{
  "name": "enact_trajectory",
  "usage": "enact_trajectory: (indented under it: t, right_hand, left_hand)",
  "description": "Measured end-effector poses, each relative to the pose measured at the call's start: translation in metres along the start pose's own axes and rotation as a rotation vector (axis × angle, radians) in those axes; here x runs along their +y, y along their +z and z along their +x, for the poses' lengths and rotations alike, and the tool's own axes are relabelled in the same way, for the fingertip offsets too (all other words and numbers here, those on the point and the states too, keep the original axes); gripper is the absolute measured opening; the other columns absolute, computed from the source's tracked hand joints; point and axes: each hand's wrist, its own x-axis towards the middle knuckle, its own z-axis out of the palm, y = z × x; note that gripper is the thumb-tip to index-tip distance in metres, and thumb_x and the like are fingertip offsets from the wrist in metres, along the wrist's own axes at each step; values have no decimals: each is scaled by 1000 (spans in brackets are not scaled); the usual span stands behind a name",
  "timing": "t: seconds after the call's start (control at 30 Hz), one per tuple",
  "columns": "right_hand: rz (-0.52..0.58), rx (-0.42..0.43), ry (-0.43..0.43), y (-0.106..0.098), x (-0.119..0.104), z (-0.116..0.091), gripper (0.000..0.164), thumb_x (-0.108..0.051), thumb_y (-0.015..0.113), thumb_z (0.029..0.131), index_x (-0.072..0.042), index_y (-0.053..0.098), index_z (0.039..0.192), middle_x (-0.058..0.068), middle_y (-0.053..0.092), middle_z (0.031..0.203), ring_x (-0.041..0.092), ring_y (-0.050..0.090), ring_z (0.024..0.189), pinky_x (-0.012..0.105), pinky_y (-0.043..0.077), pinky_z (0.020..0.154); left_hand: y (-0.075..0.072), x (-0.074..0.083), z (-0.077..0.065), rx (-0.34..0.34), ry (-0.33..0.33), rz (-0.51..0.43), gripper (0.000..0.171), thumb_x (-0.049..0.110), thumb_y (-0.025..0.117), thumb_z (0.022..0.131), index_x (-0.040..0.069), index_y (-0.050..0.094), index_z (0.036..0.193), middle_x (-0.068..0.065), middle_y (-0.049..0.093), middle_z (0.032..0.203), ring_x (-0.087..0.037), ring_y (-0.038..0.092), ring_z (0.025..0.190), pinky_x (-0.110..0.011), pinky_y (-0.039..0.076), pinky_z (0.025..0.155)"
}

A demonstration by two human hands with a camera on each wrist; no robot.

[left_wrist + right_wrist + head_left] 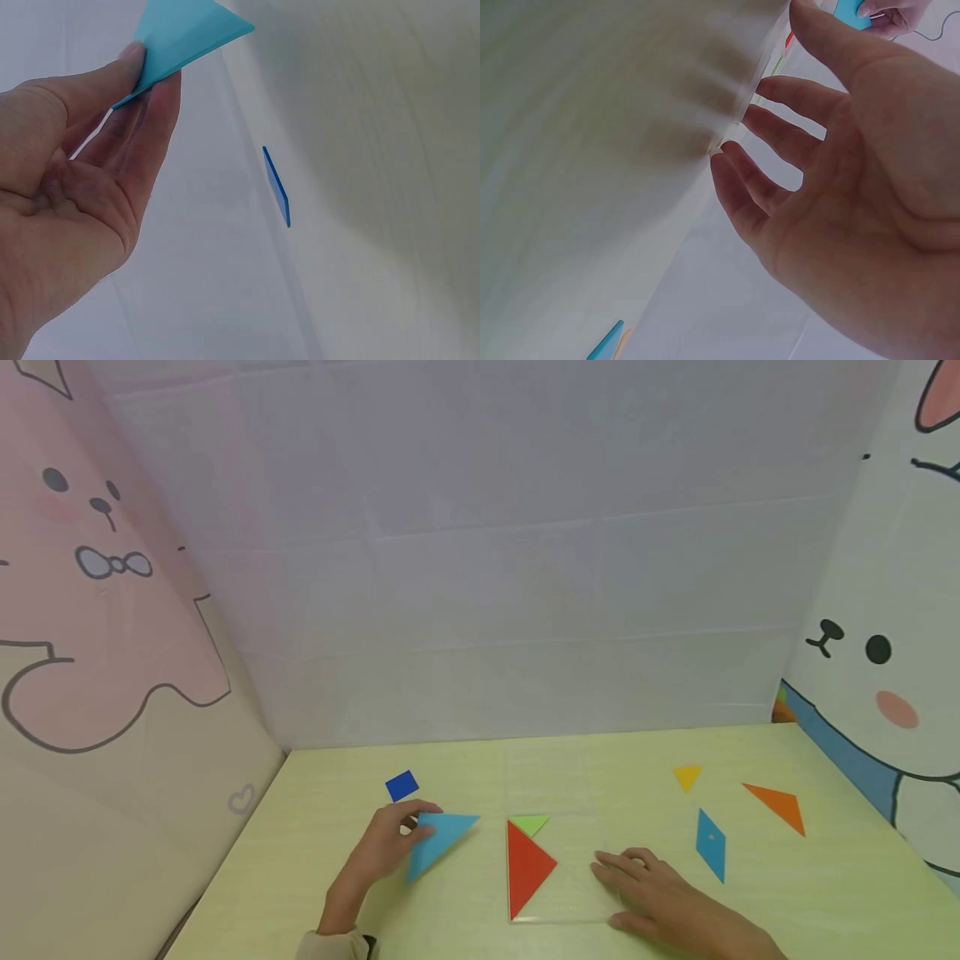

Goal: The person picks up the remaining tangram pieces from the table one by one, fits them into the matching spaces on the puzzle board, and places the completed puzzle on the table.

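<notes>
My left hand (378, 847) pinches a large light blue triangle tile (442, 839) by one corner, thumb on its face; the left wrist view shows the tile (187, 34) raised above the table. To its right on the table lies a thin transparent tray (566, 921). Along the tray's left side sits a large red triangle (528, 872), with a small light green triangle (532, 823) against its upper edge. My right hand (663, 897) rests at the tray's right edge, its fingers spread and slightly bent, fingertips touching there in the right wrist view.
A dark blue square (402, 786) lies beyond my left hand. On the right of the table (450, 935) are a small yellow triangle (687, 777), an orange triangle (783, 807) and a blue parallelogram (712, 857). A pale cloth (525, 610) hangs behind.
</notes>
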Motion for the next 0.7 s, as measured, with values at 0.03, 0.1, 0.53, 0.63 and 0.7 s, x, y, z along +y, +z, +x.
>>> enact_trajectory:
  t: [0.03,0.1,0.53,0.63,0.7]
  right_hand:
    - [1,-4,2,0,0,0,73,-64,45,102,-17,43,158,0,48,156,23,45,126,38,52,100]
    - [6,-15,9,-1,0,0,73,-64,45,102,-18,43,158,0,47,156,24,45,127,40,52,100]
    - [48,-51,26,-4,0,-2,73,-65,45,101,-21,40,159,-2,44,159,24,44,130,43,50,103]
    - [53,-52,30,-4,-1,-1,73,-64,46,101,-20,41,159,-1,44,159,24,44,130,43,50,103]
    - [49,-50,30,-4,-2,0,73,-64,46,101,-20,41,159,-1,44,159,24,44,130,43,50,103]
  left_hand:
    - [1,1,1,-4,-7,-2,22,1,72,94,6,75,115,-7,75,113,-27,68,98,-33,57,82]
    - [3,2,2,-11,-16,-4,22,1,72,94,7,75,115,-7,74,114,-28,68,99,-33,57,83]
    - [13,6,3,-25,38,-39,23,6,74,94,6,75,117,-7,75,113,-24,70,93,-31,57,78]
    - [13,8,3,-17,29,-40,22,6,75,93,6,74,115,-6,75,110,-23,70,91,-31,56,78]
    - [15,10,4,-17,18,-49,22,6,75,93,6,74,114,-5,74,108,-22,70,90,-32,57,79]
